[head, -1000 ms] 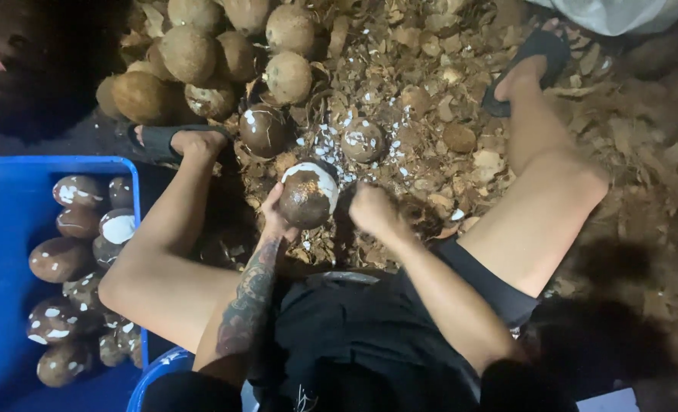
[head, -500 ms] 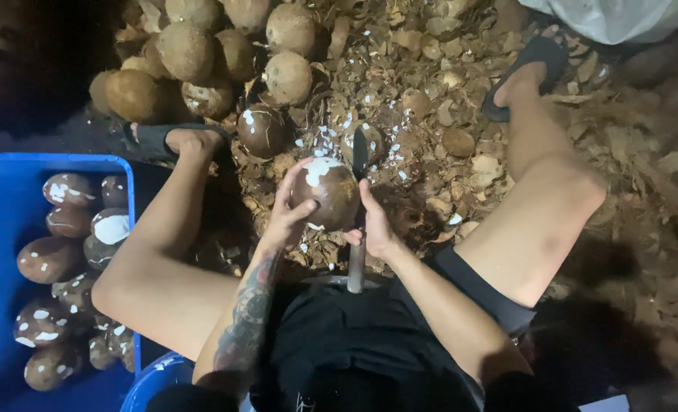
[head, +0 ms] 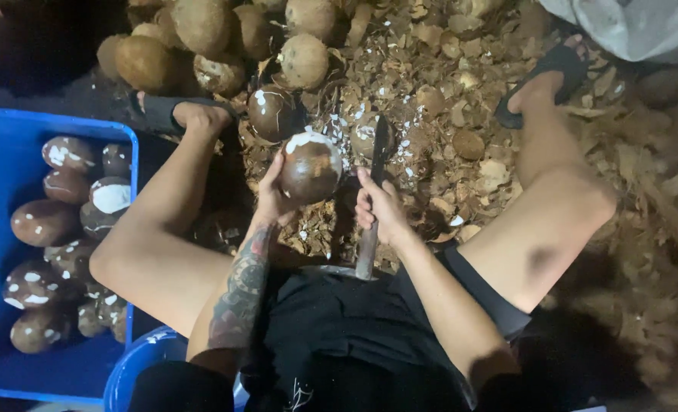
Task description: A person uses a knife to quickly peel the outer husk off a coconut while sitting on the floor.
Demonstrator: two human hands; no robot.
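left hand (head: 276,200) fingers wrap round brown coconut (head: 310,168), held up over shell bits (head: 430,91); right hand (head: 381,210) grips metal blade (head: 375,191); coconut looks hard, heavy, smooth; best cupped from under

Brown white-flecked coconut (head: 311,168), blue crate (head: 3,145)

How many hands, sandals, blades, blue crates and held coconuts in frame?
Hands: 2, left hand, right hand
Sandals: 2, left sandal, right sandal
Blade: 1
Blue crate: 1
Held coconut: 1
Total: 7
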